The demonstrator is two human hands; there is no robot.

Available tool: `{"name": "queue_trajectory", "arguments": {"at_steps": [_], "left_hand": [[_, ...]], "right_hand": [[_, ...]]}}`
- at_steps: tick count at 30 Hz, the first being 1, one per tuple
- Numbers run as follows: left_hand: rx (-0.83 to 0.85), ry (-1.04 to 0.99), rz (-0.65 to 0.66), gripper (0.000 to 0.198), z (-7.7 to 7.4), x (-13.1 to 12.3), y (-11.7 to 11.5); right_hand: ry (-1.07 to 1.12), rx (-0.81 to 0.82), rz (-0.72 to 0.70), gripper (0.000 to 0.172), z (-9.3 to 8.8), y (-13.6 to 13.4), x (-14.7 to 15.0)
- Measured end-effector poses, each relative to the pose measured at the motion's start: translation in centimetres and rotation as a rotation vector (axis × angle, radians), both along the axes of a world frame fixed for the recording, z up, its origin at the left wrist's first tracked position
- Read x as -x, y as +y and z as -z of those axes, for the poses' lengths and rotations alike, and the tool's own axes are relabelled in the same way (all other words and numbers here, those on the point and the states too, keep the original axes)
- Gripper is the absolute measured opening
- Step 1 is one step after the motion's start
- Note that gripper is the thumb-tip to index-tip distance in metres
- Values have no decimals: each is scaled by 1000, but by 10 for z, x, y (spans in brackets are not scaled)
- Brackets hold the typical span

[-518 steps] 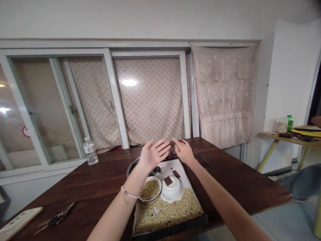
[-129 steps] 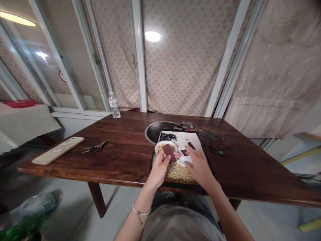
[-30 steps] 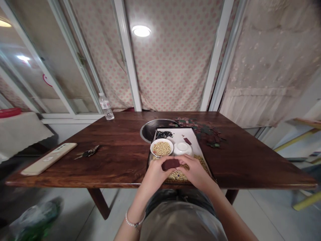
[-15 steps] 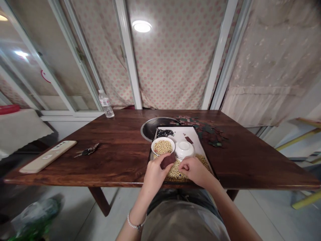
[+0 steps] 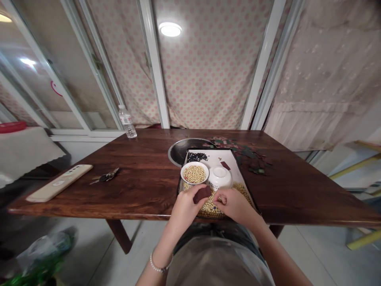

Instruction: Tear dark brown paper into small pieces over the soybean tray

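Note:
My left hand (image 5: 188, 203) grips a dark red-brown flat piece (image 5: 202, 194), like stiff card, between thumb and fingers. Close on its right, my right hand (image 5: 230, 200) has its fingertips pinched together; whatever is in them, if anything, is too small to make out. Both hands are over pale yellow beans (image 5: 212, 208) at the near end of a black-rimmed white tray (image 5: 216, 156). Just beyond the left hand stands a white bowl (image 5: 195, 165) full of similar beans. Beside it a second white bowl (image 5: 220, 176) lies upside down.
Small black beads or beans (image 5: 196, 157) and another red-brown piece (image 5: 225, 165) lie in the tray's far part. Behind is a round metal inset (image 5: 175, 153). Red-brown and green scraps (image 5: 251, 159) spread rightward. Keys (image 5: 105, 176), a beige remote-like object (image 5: 61, 182) and a water bottle (image 5: 127, 122) are left.
The red-brown piece has tilted and turned slightly in my left hand. My right hand stays pinched at nearly the same spot. The whole view has shifted a little.

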State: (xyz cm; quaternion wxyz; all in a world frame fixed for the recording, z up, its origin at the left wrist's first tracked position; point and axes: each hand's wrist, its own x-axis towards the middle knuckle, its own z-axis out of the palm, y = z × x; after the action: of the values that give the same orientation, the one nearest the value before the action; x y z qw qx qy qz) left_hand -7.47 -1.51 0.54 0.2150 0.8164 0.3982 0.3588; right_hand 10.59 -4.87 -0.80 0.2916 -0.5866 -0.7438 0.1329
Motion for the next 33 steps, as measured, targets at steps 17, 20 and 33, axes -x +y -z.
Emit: {"name": "queue_trajectory", "arguments": {"at_steps": [17, 20, 33], "left_hand": [[-67, -16, -141, 31, 5, -4, 5], [-82, 8, -187, 31, 7, -6, 7], [-151, 9, -198, 31, 7, -8, 8]], "right_hand": [[72, -393, 168, 20, -8, -18, -4], [3, -245, 133, 17, -5, -18, -10], [279, 200, -4, 9, 1, 6, -21]]}}
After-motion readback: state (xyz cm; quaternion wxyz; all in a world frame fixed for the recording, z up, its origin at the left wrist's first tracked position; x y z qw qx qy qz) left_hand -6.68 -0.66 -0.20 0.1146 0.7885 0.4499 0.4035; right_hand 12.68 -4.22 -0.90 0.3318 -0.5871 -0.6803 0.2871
